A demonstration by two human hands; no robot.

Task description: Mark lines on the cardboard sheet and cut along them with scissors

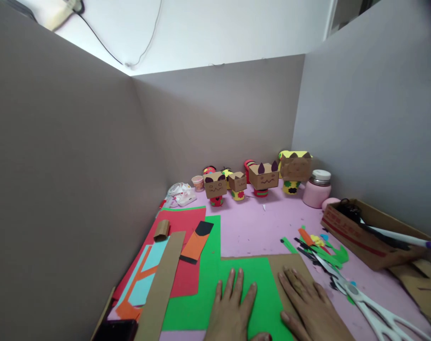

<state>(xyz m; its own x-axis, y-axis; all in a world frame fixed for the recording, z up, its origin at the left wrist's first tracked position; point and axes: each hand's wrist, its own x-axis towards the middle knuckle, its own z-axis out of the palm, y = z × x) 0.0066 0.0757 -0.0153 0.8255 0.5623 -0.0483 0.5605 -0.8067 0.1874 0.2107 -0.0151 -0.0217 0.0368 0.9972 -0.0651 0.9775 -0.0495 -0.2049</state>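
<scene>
My left hand (pixel 231 310) lies flat on a green sheet (pixel 260 274), its fingers spread. To its right, my right hand (pixel 309 303) rests with fingers out on a piece of brown cardboard (pixel 290 263) that sticks out from under the green sheet. Neither hand holds anything. White-handled scissors (pixel 359 296) lie right of my right hand, blades pointing away. Left of my hands are a red sheet (pixel 187 279), an orange strip with black ends (pixel 197 242), a long cardboard strip (pixel 165 279), light-blue and orange paper (pixel 140 286), and a small curled cardboard piece (pixel 162 230).
Paper scraps (pixel 324 246) lie beyond the scissors. An open cardboard box (pixel 364 237) with a pen stands at right. Several cardboard-headed figures (pixel 264 177), a pink jar (pixel 317 192) and a paper cup (pixel 198 183) stand at the back. Grey partitions (pixel 222 113) enclose the table. A dark phone (pixel 116 330) lies front left.
</scene>
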